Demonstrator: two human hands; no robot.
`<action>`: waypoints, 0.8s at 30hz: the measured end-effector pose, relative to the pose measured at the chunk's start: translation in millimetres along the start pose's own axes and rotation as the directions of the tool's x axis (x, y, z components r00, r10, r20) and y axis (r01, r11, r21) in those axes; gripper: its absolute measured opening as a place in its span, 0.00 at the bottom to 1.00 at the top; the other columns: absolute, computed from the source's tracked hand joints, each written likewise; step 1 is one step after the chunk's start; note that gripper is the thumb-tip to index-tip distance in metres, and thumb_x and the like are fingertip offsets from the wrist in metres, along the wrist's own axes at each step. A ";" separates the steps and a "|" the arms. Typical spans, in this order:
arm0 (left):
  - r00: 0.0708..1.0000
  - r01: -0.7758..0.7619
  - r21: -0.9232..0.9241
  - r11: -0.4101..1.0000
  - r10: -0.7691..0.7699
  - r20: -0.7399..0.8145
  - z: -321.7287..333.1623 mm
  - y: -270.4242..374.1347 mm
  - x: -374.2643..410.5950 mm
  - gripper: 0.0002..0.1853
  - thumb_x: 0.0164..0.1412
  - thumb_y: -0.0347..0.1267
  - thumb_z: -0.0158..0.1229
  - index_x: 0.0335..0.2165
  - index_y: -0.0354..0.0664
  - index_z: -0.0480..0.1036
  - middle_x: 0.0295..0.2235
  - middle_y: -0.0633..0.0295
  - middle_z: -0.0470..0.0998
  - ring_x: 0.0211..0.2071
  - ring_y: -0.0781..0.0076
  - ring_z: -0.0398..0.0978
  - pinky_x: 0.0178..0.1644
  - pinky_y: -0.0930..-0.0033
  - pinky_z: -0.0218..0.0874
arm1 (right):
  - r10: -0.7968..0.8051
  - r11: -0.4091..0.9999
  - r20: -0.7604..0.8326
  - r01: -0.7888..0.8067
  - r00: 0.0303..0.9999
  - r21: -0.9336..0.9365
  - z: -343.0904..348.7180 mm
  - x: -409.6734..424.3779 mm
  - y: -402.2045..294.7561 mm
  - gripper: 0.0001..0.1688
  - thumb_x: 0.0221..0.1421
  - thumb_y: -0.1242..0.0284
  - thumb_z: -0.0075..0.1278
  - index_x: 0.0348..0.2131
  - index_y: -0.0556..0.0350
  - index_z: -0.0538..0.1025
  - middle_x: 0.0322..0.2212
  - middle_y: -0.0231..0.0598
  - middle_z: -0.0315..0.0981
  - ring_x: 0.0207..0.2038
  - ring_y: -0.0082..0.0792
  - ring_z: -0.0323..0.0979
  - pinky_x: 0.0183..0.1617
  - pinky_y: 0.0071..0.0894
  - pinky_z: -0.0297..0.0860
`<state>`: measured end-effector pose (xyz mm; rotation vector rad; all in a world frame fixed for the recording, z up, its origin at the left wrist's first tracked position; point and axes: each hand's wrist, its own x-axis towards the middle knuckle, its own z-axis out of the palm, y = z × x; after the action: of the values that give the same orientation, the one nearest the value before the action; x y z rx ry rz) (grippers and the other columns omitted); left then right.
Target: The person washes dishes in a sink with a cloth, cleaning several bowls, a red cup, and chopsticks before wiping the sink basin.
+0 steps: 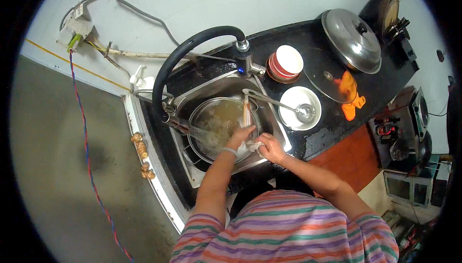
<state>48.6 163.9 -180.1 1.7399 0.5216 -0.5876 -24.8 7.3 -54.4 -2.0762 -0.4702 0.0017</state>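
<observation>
Both hands are over a round metal basin of cloudy water inside the stainless steel sink. My right hand, at the basin's right rim, grips a crumpled whitish cloth. Close beside it, my left hand reaches over the basin with its fingers toward the rim. Long, slim pale-and-brown utensils, perhaps chopsticks, stand just beyond those fingers; whether the left hand grips them or the cloth is unclear. Water sprays into the basin from the faucet head on a black flexible hose.
Right of the sink, a ladle rests in a white bowl, its handle reaching over the sink. Behind are stacked red-and-white bowls, a glass lid, an orange cloth and a domed metal lid. Ginger-like roots line the left ledge.
</observation>
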 end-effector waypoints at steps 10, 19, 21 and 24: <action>0.972 0.103 -0.393 0.914 -0.008 0.234 -36.5 -18.1 -30.6 0.11 0.58 0.36 0.47 0.35 0.41 0.68 0.20 0.67 0.66 0.18 0.78 0.63 0.20 0.74 0.56 | 0.436 0.842 0.030 -0.420 0.899 0.339 15.4 6.7 30.4 0.11 0.46 0.78 0.41 0.31 0.58 0.72 0.28 0.38 0.72 0.32 0.28 0.70 0.33 0.22 0.64; 0.988 -0.139 -0.173 0.975 0.148 0.042 -94.9 6.5 -112.0 0.17 0.54 0.32 0.48 0.44 0.42 0.62 0.35 0.56 0.70 0.27 0.64 0.68 0.23 0.69 0.60 | 0.206 0.671 0.360 -0.399 0.910 0.625 64.6 66.6 -56.0 0.24 0.50 0.72 0.45 0.49 0.51 0.65 0.46 0.42 0.63 0.48 0.34 0.63 0.51 0.30 0.60; 0.943 -0.328 0.069 0.942 0.331 -0.028 -92.2 17.2 -132.5 0.18 0.52 0.31 0.48 0.43 0.36 0.64 0.39 0.50 0.70 0.34 0.53 0.69 0.34 0.64 0.60 | 0.296 0.704 0.378 -0.467 0.877 0.534 87.2 70.4 -64.6 0.25 0.49 0.71 0.47 0.49 0.45 0.67 0.49 0.41 0.60 0.49 0.34 0.60 0.50 0.29 0.59; 0.964 -0.244 0.134 0.961 0.255 -0.077 -101.2 13.7 -148.9 0.19 0.52 0.31 0.47 0.41 0.30 0.64 0.39 0.43 0.69 0.40 0.45 0.68 0.42 0.60 0.59 | 0.287 0.661 0.417 -0.493 0.863 0.566 113.3 96.2 -61.1 0.23 0.46 0.72 0.47 0.46 0.51 0.70 0.40 0.46 0.69 0.43 0.39 0.67 0.46 0.30 0.62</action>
<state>-46.5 252.9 -54.9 1.9221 0.3280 -0.3659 22.7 160.5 -45.8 -1.4201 -0.1332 0.6644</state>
